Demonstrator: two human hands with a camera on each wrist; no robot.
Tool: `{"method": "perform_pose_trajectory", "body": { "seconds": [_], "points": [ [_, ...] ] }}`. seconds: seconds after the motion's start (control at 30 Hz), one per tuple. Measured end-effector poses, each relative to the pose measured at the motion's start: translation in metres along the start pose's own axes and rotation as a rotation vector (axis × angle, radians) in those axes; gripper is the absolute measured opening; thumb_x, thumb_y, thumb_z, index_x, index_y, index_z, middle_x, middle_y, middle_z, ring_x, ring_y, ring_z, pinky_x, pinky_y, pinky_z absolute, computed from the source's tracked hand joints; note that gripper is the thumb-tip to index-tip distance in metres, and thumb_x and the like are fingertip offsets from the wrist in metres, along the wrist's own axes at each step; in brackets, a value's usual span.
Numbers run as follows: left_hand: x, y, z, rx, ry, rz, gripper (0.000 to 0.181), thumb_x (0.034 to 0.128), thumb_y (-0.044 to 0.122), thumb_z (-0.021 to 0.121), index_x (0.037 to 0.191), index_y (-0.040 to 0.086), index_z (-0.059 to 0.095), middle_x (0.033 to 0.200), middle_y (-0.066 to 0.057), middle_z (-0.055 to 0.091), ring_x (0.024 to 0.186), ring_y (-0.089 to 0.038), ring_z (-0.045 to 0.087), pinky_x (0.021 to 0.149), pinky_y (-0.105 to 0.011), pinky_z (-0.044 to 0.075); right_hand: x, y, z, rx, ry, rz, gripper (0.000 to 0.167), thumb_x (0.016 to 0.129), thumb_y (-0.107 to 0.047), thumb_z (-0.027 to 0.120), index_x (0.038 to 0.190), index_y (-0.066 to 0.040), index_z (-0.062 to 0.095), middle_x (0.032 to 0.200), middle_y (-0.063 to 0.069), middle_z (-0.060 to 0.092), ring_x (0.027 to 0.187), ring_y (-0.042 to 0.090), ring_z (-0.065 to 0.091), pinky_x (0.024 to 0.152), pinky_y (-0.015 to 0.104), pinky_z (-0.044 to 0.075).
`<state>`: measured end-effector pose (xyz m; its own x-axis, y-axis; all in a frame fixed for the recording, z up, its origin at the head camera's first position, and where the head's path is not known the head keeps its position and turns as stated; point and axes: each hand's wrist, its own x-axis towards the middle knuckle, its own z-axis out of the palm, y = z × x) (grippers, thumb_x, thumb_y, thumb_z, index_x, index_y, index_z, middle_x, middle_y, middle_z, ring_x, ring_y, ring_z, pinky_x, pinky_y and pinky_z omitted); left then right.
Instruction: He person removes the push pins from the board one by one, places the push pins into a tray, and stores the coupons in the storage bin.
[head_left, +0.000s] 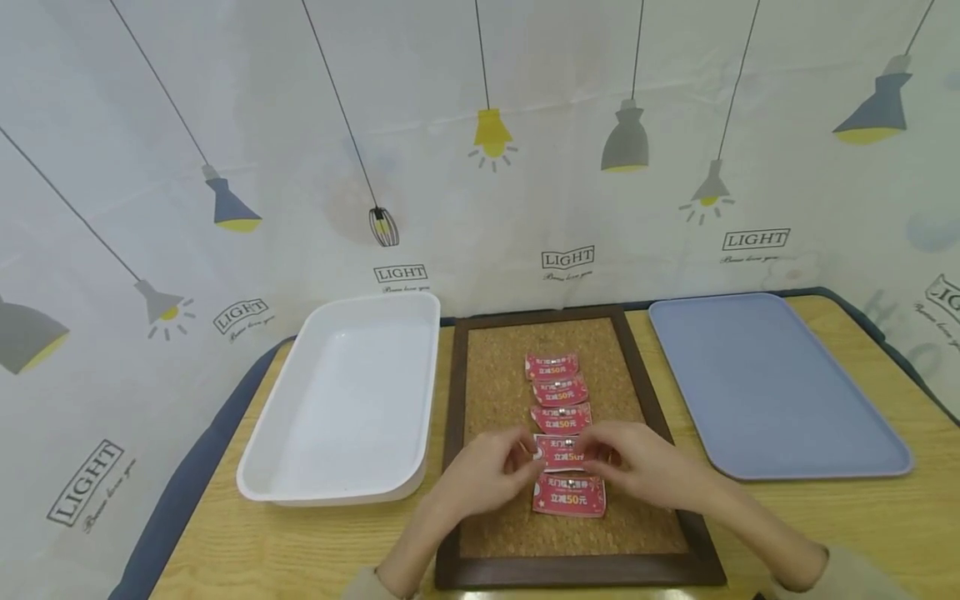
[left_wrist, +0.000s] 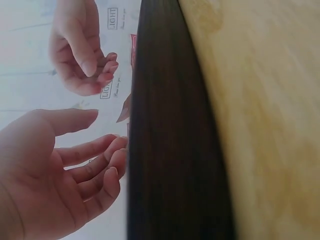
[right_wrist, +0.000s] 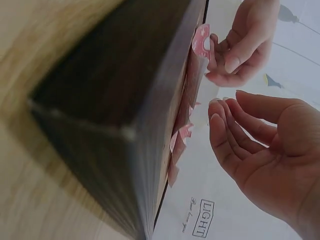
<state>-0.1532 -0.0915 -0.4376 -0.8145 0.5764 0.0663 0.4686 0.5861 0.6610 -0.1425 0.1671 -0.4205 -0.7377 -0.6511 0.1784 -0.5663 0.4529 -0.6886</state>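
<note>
Nearest the person, the dark wooden frame (head_left: 581, 572) of a corkboard (head_left: 495, 375) lies on the counter (head_left: 315, 542). Just inside it rests the closest red coupon (head_left: 569, 500), with a small shiny fastener (head_left: 572, 483) near its upper edge.

Directly beyond is the fourth coupon from the far end (head_left: 557, 457), between the two hands. Its long axis runs left to right, from one hand toward the other, so neither hand is clearly nearer; in the head view the right fingers overlap its right end. The left hand (head_left: 483, 471) has its fingers loosely bent, a clear gap between thumb and fingertips, which are at the coupon's left edge; whether they touch it I cannot tell. The right hand (head_left: 637, 462) is also relaxed, its thumb closer to its fingers, and no grip on anything shows.

Farther up the cork, three more coupons (head_left: 561, 419) continue the column, their edges curling. Well apart on either side stand a white basin (head_left: 352, 400), left, and a blue-grey tray (head_left: 772, 383), right. Behind everything hangs a lamp-printed cloth (head_left: 450, 192).
</note>
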Motion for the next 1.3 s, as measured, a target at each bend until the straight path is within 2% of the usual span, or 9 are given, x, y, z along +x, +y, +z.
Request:
{"method": "perform_pose_trajectory", "body": {
  "seconds": [0.23, 0.4, 0.63, 0.8, 0.97, 1.3],
  "points": [
    [0.003, 0.0, 0.007, -0.041, -0.066, 0.003, 0.007, 0.0944, 0.014, 0.069, 0.098, 0.009, 0.065, 0.071, 0.01, 0.057, 0.06, 0.0, 0.05, 0.054, -0.018, 0.045, 0.01, 0.0, 0.01, 0.016, -0.095, -0.004, 0.01, 0.094, 0.001, 0.066, 0.101, -0.006, 0.07, 0.093, -0.005, 0.068, 0.083, 0.003, 0.061, 0.071, 0.025, 0.055],
    [0.004, 0.001, 0.01, -0.081, -0.092, -0.012, 0.004, 0.0933, 0.009, 0.07, 0.094, 0.007, 0.067, 0.073, 0.008, 0.06, 0.063, 0.001, 0.053, 0.057, -0.018, 0.047, 0.014, 0.004, 0.015, -0.004, -0.131, 0.002, 0.013, 0.092, 0.003, 0.067, 0.096, -0.009, 0.069, 0.09, -0.006, 0.067, 0.08, 0.002, 0.059, 0.069, 0.025, 0.053],
    [0.003, 0.004, 0.01, -0.076, -0.098, -0.022, 0.004, 0.0922, 0.008, 0.072, 0.092, 0.006, 0.068, 0.075, 0.006, 0.063, 0.067, 0.0, 0.055, 0.062, -0.018, 0.048, 0.018, 0.005, 0.02, -0.03, -0.141, -0.002, 0.013, 0.09, 0.001, 0.071, 0.09, -0.011, 0.067, 0.086, -0.007, 0.062, 0.075, 0.0, 0.053, 0.065, 0.022, 0.051],
    [0.003, 0.003, 0.01, -0.072, -0.099, -0.027, 0.004, 0.0913, 0.006, 0.072, 0.091, 0.006, 0.068, 0.075, 0.005, 0.063, 0.066, 0.0, 0.054, 0.061, -0.018, 0.048, 0.022, 0.004, 0.024, -0.045, -0.143, 0.04, 0.014, 0.087, 0.002, 0.073, 0.086, -0.01, 0.068, 0.08, -0.01, 0.06, 0.069, -0.002, 0.051, 0.061, 0.02, 0.049],
    [0.003, 0.003, 0.011, -0.071, -0.096, -0.042, 0.005, 0.0911, 0.007, 0.072, 0.09, 0.008, 0.067, 0.076, 0.005, 0.064, 0.067, -0.001, 0.055, 0.062, -0.019, 0.048, 0.024, 0.003, 0.027, -0.062, -0.117, 0.045, 0.014, 0.085, 0.004, 0.074, 0.082, -0.008, 0.069, 0.074, -0.009, 0.06, 0.064, -0.002, 0.05, 0.057, 0.02, 0.048],
    [0.005, 0.003, 0.011, -0.078, -0.094, -0.055, 0.008, 0.0899, 0.006, 0.073, 0.089, 0.009, 0.066, 0.075, 0.005, 0.063, 0.066, -0.001, 0.055, 0.062, -0.019, 0.048, 0.025, 0.003, 0.029, -0.043, -0.125, 0.124, 0.015, 0.087, 0.003, 0.073, 0.081, -0.01, 0.068, 0.071, -0.01, 0.058, 0.059, -0.001, 0.048, 0.052, 0.02, 0.045]
  ]
}}
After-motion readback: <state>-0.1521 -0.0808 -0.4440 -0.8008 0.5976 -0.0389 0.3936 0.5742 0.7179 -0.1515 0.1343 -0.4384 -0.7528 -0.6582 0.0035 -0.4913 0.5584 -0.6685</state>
